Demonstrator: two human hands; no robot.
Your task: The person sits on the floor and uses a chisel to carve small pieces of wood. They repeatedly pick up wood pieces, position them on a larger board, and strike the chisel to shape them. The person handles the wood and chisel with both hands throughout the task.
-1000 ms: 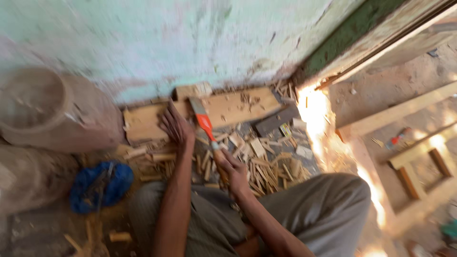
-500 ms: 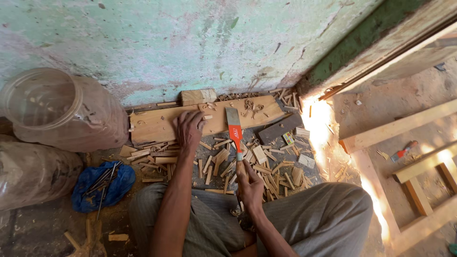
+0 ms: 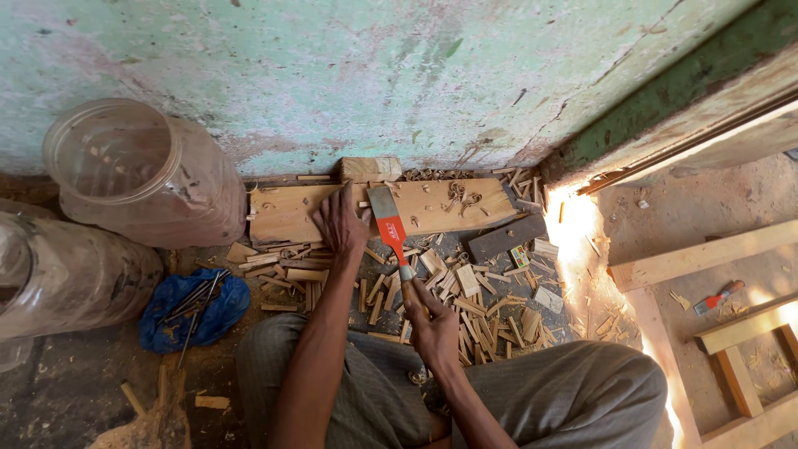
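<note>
Right hand (image 3: 428, 320) clenched round chisel (image 3: 389, 223), left hand (image 3: 341, 223) flat on wall-side board (image 3: 440, 206).

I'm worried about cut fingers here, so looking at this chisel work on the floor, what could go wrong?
The left hand rests on the plank right beside the chisel blade, so a slip could catch its fingers. The right hand drives the tool over loose wood offcuts, which might shift underneath. The plank looks unclamped and may slide.

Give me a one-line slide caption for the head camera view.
Left hand steadies a wooden board by the wall while right hand sets an orange-bladed chisel on it amid wood chips.
</note>
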